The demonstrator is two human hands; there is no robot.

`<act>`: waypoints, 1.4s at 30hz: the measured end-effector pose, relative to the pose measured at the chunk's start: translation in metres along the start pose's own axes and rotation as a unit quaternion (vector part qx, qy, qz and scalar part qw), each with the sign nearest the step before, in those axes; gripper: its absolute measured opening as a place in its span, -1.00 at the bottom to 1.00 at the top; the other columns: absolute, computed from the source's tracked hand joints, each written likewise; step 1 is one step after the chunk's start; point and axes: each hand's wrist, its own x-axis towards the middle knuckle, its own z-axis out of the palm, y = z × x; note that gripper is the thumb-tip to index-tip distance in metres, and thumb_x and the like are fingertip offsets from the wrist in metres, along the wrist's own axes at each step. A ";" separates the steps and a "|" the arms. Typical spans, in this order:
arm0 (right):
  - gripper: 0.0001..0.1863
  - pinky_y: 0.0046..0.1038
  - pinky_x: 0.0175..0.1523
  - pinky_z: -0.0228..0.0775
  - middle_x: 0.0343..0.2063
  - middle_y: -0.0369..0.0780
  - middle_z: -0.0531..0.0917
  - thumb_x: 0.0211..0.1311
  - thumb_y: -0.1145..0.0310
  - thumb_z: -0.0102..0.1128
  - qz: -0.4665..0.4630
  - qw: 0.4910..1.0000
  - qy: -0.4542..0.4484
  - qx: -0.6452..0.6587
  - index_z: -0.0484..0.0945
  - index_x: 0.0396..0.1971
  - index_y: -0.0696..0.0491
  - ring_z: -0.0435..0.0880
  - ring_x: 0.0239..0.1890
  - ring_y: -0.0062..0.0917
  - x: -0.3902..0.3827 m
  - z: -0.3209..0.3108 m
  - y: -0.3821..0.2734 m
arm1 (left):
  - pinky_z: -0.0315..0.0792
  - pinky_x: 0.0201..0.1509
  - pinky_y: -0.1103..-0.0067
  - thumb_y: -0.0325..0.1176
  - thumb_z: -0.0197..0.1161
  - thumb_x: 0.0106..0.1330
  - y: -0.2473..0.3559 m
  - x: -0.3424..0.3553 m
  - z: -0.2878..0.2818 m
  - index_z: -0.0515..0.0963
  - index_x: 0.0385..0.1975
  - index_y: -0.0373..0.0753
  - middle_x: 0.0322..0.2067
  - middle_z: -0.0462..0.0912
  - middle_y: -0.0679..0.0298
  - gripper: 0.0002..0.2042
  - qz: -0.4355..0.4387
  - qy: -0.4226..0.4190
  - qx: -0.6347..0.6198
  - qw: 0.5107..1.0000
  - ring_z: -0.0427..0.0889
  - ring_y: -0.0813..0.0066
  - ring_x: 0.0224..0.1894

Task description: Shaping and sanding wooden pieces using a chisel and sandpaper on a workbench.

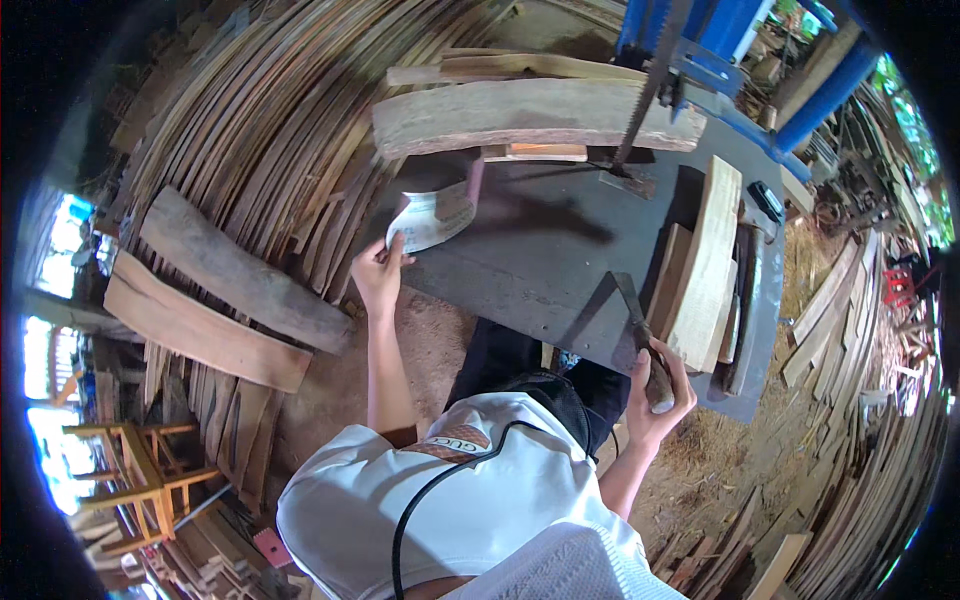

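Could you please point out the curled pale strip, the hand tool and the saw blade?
Curled pale strip (439,221): head view, on its broad face.
Hand tool (633,309): head view, on its dark blade.
Saw blade (653,85): head view, midway along its visible length.

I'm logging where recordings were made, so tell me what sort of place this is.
Most likely a woodworking shop or small sawmill: a toothed saw blade runs down to a grey worktable, and long boards lie stacked to the left.
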 end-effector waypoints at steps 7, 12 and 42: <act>-0.81 -0.54 -0.21 0.50 -0.36 -0.21 0.73 0.20 0.49 0.31 -0.043 0.999 -0.017 -0.009 0.66 -0.21 0.24 0.64 -0.36 -0.62 0.000 0.003 -0.003 | 0.69 -0.17 0.56 -0.34 0.32 0.35 -0.018 -0.012 -0.010 0.61 -0.14 -0.53 -0.31 0.65 0.21 -0.69 -0.045 0.118 -0.126 0.984 0.63 0.58 -0.28; -0.78 -0.47 -0.14 0.54 -0.36 -0.12 0.74 0.13 0.50 0.34 -0.091 0.994 -0.025 -0.064 0.67 -0.19 0.19 0.73 -0.33 -0.48 -0.002 0.000 0.001 | 0.61 -0.31 0.63 -0.33 0.37 0.30 0.001 -0.016 -0.004 0.55 0.03 -0.50 -0.37 0.72 0.14 -0.60 0.036 0.068 -0.023 0.997 0.68 0.61 -0.38; -0.73 -0.46 -0.08 0.54 -0.32 -0.10 0.75 0.11 0.48 0.38 -0.030 0.997 -0.058 -0.029 0.67 -0.15 0.16 0.76 -0.26 -0.44 -0.017 -0.007 -0.006 | 0.44 0.21 0.42 0.05 0.48 0.11 0.005 0.250 0.005 0.38 0.23 -0.19 0.13 0.51 0.24 -0.27 -0.247 -0.221 -0.089 0.939 0.53 0.45 0.11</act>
